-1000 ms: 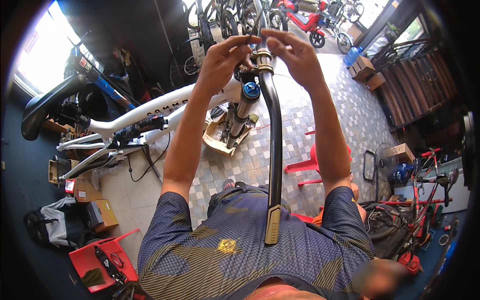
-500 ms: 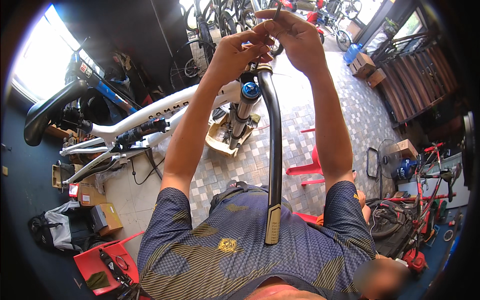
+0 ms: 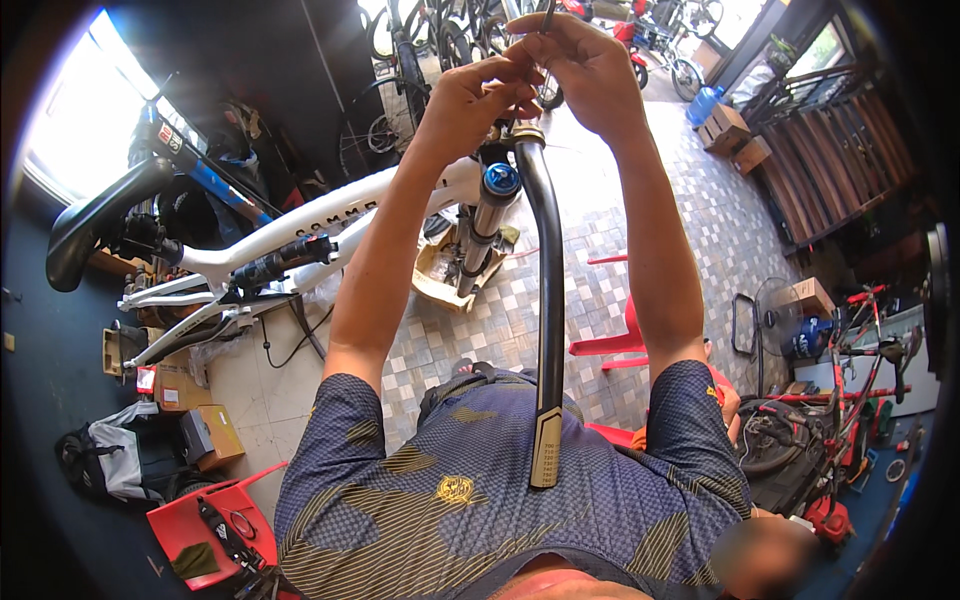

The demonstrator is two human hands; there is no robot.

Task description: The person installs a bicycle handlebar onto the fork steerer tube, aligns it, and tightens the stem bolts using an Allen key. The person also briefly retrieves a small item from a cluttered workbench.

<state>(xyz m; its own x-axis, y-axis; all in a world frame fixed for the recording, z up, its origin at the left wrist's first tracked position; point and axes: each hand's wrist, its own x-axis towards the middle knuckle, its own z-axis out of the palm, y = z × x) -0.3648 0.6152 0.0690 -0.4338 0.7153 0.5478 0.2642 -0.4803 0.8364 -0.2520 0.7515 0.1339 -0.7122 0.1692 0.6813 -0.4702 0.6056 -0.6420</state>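
Observation:
Both my arms reach forward to the front of a white bicycle frame [image 3: 340,212]. My right hand [image 3: 590,75] pinches a thin metal hex key [image 3: 548,18] whose end sticks up above the fingers. My left hand [image 3: 465,105] is closed beside it, with its fingertips meeting the right hand's; what they grip is hidden. Just below the hands is the handlebar clamp [image 3: 527,133]. From it a black handlebar [image 3: 550,260] runs back toward my chest, its end marked in gold. Left of the bar stands a fork leg [image 3: 488,222] with a blue cap [image 3: 501,180].
An open cardboard box [image 3: 445,285] sits under the fork. A black saddle [image 3: 105,225] is at the left, near a red tray [image 3: 215,530] with small items. On the right are red plastic furniture [image 3: 608,345], a fan [image 3: 780,315] and a person [image 3: 765,560] nearby.
Both hands have shifted slightly at the handlebar clamp, and the hex key has tilted a little to the left. The bicycle and handlebar stay put.

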